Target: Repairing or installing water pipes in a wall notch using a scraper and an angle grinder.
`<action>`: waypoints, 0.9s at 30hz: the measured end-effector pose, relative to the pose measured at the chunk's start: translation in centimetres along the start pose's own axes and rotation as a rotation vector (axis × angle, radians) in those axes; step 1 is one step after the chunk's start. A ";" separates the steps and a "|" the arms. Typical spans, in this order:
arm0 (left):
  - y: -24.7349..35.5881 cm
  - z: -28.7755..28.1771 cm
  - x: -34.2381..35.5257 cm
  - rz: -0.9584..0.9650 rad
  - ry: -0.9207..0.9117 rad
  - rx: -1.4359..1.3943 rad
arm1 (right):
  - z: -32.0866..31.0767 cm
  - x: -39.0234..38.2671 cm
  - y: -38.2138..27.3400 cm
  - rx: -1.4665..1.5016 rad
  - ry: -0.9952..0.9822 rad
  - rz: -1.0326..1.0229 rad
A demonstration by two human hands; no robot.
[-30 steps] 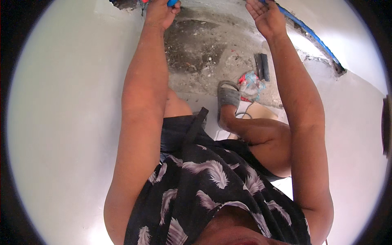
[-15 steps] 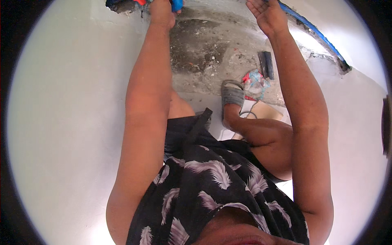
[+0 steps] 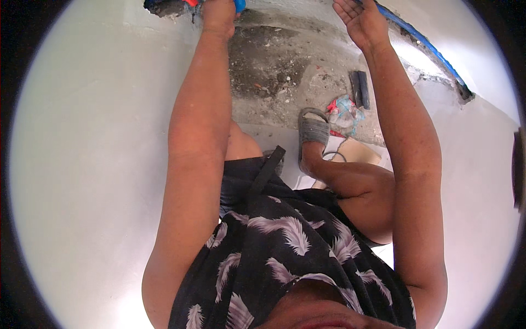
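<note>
At the upper edge, my left hand (image 3: 219, 16) is closed round a small blue object (image 3: 239, 6), partly hidden by the hand, with a red piece (image 3: 191, 2) beside it at a broken opening in the wall (image 3: 164, 6). My right hand (image 3: 361, 22) is raised with palm showing and fingers extended, beside a long blue pipe or strip (image 3: 412, 33) set in a rough channel in the wall; whether it touches the pipe is unclear.
My bent leg and grey slide (image 3: 314, 129) rest below. Around them lie rough dirty concrete (image 3: 263, 66), two dark strips (image 3: 359, 89), a crumpled plastic bag (image 3: 345, 115) and a tan board (image 3: 356, 151). Smooth grey-white walls (image 3: 82, 137) surround me.
Since a second ago, my left hand has shifted slightly right, with its fingers more hidden, and the whole view has moved a little. My right hand stays open by the blue pipe.
</note>
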State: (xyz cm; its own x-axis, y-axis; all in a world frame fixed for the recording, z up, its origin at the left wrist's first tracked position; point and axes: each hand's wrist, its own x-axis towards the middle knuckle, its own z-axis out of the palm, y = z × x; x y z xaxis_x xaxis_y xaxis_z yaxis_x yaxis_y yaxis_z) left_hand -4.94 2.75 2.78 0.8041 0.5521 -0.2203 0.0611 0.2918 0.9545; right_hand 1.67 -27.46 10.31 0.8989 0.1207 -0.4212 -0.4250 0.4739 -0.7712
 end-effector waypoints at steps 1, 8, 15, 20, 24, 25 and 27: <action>-0.4 -0.3 0.3 -0.010 -0.039 -0.019 | -0.1 0.0 0.0 0.011 -0.014 -0.002; 1.3 1.1 -1.8 -0.087 -0.028 0.028 | -0.5 0.2 0.0 -0.003 -0.010 0.013; 4.4 3.0 -4.2 -0.143 0.068 0.058 | -0.1 0.0 0.0 -0.011 -0.009 0.012; 3.5 3.7 -2.8 0.124 0.079 0.175 | 0.0 -0.3 0.1 -0.030 0.000 -0.011; 3.2 3.0 -2.3 0.221 0.130 0.347 | -0.1 0.0 0.3 -0.011 -0.002 -0.002; 3.2 2.8 -2.2 0.210 0.015 0.206 | -0.1 0.1 0.4 0.002 -0.003 0.003; 3.4 2.6 -2.0 0.230 -0.111 0.095 | -0.2 0.3 0.4 0.001 -0.037 0.003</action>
State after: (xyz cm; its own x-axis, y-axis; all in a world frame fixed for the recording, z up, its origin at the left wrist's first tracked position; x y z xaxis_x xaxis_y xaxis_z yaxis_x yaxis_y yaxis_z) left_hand -4.82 0.61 6.95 0.8627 0.5052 0.0228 -0.0796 0.0912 0.9926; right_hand 1.74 -27.38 9.79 0.9011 0.1541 -0.4054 -0.4273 0.4747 -0.7694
